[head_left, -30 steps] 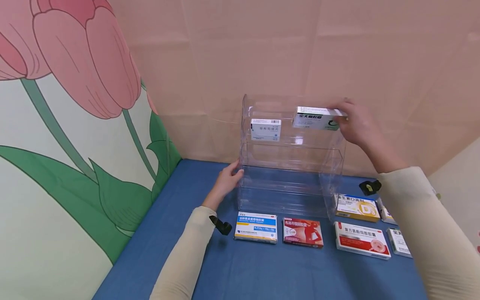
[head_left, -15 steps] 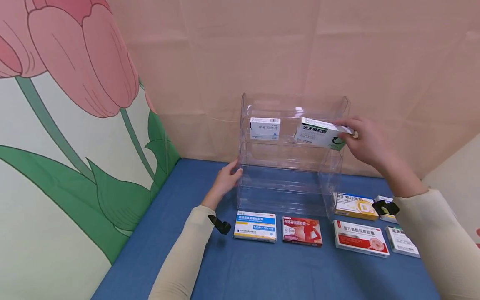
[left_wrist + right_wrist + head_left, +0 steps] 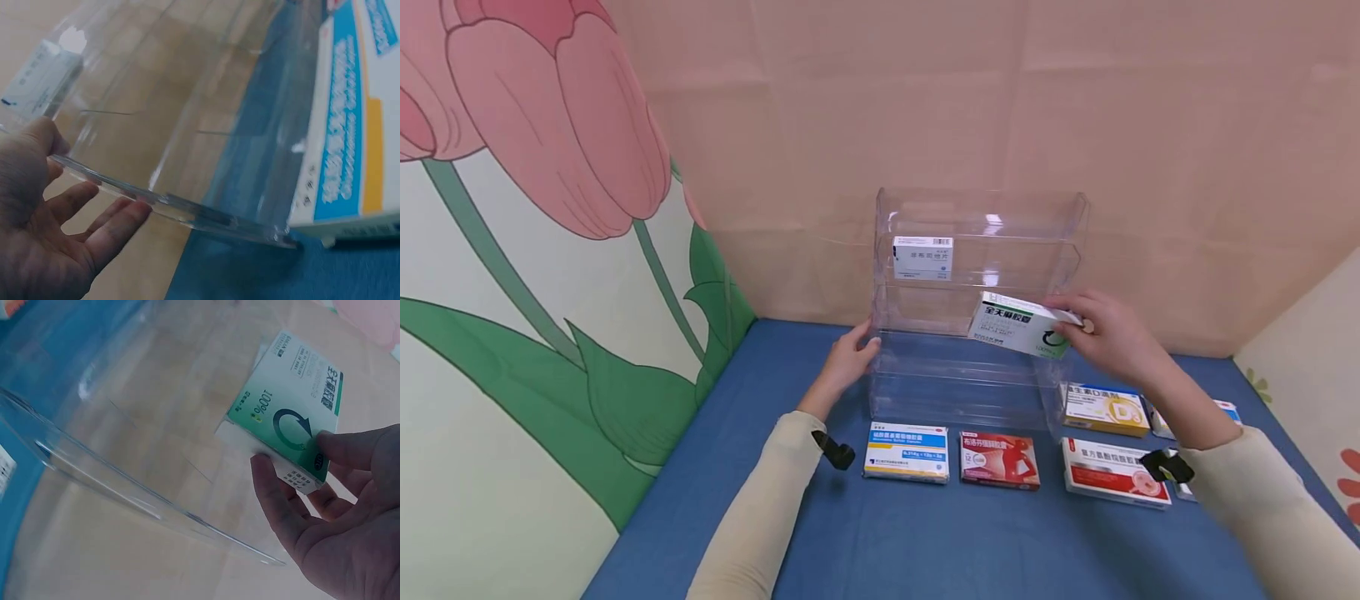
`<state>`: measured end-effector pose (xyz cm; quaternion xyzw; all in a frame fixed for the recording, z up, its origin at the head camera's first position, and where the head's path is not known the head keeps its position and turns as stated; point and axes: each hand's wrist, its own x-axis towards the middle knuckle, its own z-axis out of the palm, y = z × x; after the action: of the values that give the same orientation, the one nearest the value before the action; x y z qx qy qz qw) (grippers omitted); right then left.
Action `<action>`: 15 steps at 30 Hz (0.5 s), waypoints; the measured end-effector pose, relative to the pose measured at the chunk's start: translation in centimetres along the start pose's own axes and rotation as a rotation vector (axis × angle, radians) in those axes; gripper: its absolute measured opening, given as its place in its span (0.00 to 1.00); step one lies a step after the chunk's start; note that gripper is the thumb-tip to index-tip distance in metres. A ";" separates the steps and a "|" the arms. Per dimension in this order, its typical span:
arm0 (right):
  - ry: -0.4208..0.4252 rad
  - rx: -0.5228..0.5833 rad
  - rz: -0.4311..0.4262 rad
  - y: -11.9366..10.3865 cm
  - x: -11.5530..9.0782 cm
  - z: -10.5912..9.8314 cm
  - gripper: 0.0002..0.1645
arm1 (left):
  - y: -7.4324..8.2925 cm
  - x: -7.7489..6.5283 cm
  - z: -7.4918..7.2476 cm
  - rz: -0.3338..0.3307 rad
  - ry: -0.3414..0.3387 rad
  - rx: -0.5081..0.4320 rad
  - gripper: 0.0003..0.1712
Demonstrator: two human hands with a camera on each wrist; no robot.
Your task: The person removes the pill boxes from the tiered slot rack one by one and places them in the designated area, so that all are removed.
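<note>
A white and green medicine box point(image 3: 1018, 325) is pinched at its right end by my right hand point(image 3: 1105, 333), thumb on the printed face. The box tilts in front of the middle tiers of a clear acrylic display rack point(image 3: 955, 400). In the right wrist view the medicine box point(image 3: 287, 406) shows a green end with a circular arrow. My left hand point(image 3: 847, 362) holds the rack's left side. The left wrist view shows that hand point(image 3: 69, 219) with thumb and fingers on either side of the rack's edge. A white medicine box point(image 3: 922, 258) stands on an upper tier at the left.
On the blue cloth point(image 3: 925, 542) before the rack lie a blue and white box point(image 3: 907, 452), a red box point(image 3: 999, 459) and a red and white box point(image 3: 1116, 472). A yellow and white box point(image 3: 1105, 409) lies at the rack's right, with more boxes partly behind my right forearm.
My right hand has brought the white and green box down from the rack's upper tier to the middle, tilting it. My left hand stays on the rack's side.
</note>
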<state>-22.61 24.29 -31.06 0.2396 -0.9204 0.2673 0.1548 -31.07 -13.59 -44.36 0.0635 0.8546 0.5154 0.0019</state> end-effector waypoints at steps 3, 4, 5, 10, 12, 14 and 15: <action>-0.040 0.032 0.033 0.0 -0.8 0.9 0.20 | 0.0 -0.1 -0.1 0.008 -0.001 0.024 0.35; -0.052 0.041 0.044 0.1 -1.0 1.2 0.20 | 0.0 -0.1 -0.1 0.014 -0.002 0.032 0.35; -0.061 0.054 0.054 0.1 -1.3 1.5 0.20 | 0.0 -0.1 0.0 0.020 -0.003 0.038 0.35; -0.116 0.093 0.090 0.1 -2.4 3.2 0.21 | 0.0 -0.1 0.0 0.029 0.000 0.040 0.34; -0.132 0.097 0.097 -0.2 -2.8 3.9 0.21 | 0.0 -0.1 -0.1 0.030 0.006 0.037 0.34; -0.146 0.110 0.104 -0.5 -3.3 4.6 0.21 | 0.0 -0.2 -0.1 0.032 0.012 0.042 0.34; -0.148 0.113 0.104 -0.6 -3.6 5.0 0.21 | -0.1 -0.2 -0.1 0.035 0.014 0.044 0.34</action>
<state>-20.10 22.34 -36.32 0.2187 -0.9241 0.3080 0.0585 -30.93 -13.70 -44.38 0.0747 0.8645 0.4969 -0.0145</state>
